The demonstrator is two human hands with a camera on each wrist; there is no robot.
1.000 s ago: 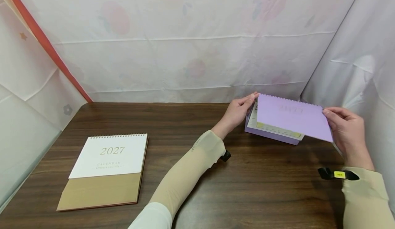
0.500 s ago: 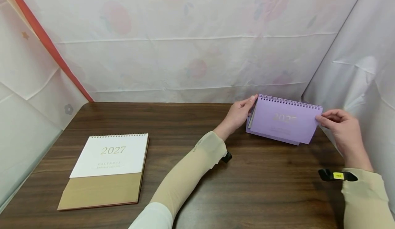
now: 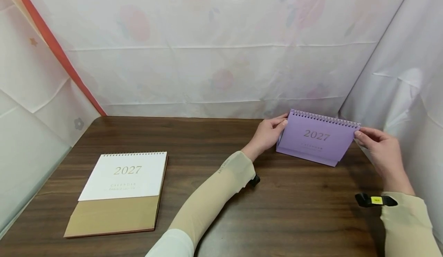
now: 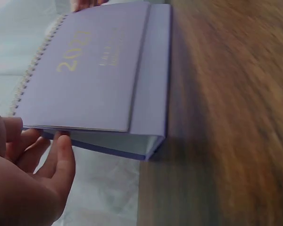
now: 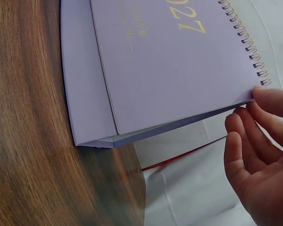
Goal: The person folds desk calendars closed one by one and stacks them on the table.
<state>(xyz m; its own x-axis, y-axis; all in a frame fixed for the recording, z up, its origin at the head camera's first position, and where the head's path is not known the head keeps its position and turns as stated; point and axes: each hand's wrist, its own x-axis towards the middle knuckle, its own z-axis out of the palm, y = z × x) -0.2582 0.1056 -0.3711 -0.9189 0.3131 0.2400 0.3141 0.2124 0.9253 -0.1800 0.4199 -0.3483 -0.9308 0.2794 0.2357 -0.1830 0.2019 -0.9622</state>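
Note:
A purple spiral-bound desk calendar (image 3: 313,139) stands tent-like at the right rear of the table, its "2027" cover lying flat over the front. My left hand (image 3: 268,136) pinches its left side near the top, thumb on the cover and fingers behind, as the left wrist view shows. At the upper right corner, just below the wire binding, my right hand (image 3: 382,149) pinches the opposite side the same way. The hollow under the stand shows from the side in both wrist views. A white 2027 calendar (image 3: 124,175) on a gold-brown stand sits at the left of the table, apart from both hands.
The dark wood table (image 3: 277,214) runs back to a pale patterned curtain (image 3: 194,72). Another white curtain (image 3: 415,91) hangs close beside my right hand. A red strip (image 3: 65,60) slopes down the left corner.
The purple cover, lifted and showing inner pages one second ago, has come down flat on the stand. My right hand has moved left with it to the upper right corner.

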